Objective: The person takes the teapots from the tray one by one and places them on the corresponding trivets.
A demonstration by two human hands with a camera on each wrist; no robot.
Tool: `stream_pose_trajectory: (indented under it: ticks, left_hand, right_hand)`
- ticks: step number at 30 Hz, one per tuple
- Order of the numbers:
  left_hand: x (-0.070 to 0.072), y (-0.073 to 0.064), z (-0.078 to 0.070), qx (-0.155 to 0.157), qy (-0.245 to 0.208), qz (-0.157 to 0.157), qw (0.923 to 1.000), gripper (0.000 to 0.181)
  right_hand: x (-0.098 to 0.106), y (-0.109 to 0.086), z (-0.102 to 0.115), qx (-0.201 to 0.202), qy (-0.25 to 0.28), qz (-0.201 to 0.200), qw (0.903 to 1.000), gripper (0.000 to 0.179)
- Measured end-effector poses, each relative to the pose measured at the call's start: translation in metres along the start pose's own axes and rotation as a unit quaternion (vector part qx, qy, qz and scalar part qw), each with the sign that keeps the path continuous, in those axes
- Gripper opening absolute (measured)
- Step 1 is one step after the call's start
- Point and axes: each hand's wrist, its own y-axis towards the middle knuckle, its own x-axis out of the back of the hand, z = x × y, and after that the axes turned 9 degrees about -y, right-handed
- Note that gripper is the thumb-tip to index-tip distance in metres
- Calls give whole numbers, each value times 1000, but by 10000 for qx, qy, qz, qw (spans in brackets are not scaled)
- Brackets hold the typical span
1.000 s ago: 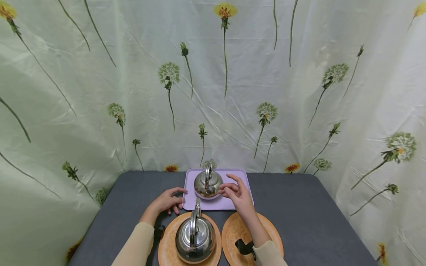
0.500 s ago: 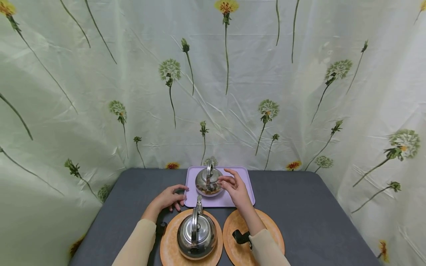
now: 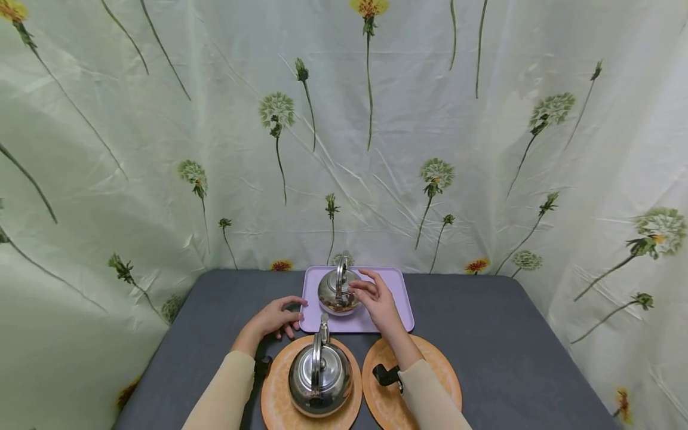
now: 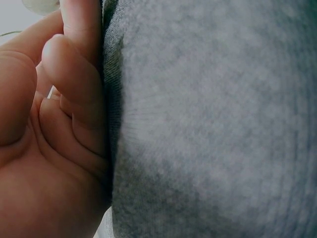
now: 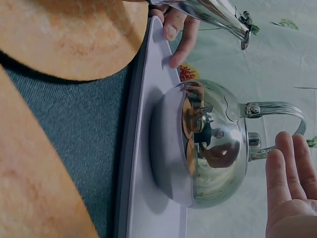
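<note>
Two cream sleeves (image 3: 220,391) reached forward over the dark grey surface (image 3: 500,352), and a black wrist device (image 3: 386,375) showed beside your right cuff. Closest to you, a pair of round orange placemats lay side by side. On the left placemat (image 3: 275,397) a shiny steel near kettle (image 3: 333,379) stood upright, its spout pointing away from you; your right forearm crossed above the right placemat (image 3: 443,365).

Just beyond, your left hand (image 3: 276,318) was relaxed and grasped nothing, its fingertips at the left rim of the lavender tray (image 3: 352,324); how firmly they rested there could not be told. Your right hand (image 3: 378,298) was released too, its fingers extended just beside the arched handle (image 5: 277,108) of the far kettle (image 3: 333,294); whether any fingertip touched it was unclear. That kettle, also polished steel, stood upright on the tray, left of its middle.

Behind the surface hung a pale curtain (image 3: 398,89) printed with dandelions.
</note>
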Motion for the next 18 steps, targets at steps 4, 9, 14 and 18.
stream_pose_trajectory:
  ticks: [4,9,14,18]
  left_hand:
    - [0,1,0,9,-30,36,10000,46]
    - [0,3,3,29,-53,47,10000,45]
    - [0,2,3,71,-62,45,9999,45]
    - [0,1,1,55,-69,17,10000,45]
  right_hand:
    - [-1,2,-1,66,-84,28,9999,50]
    - [-3,5,-2,50,-33,94,9999,51]
    - [-6,8,-2,12,61,92,9999,50]
    - [-9,12,-2,-32,168,89,9998,50]
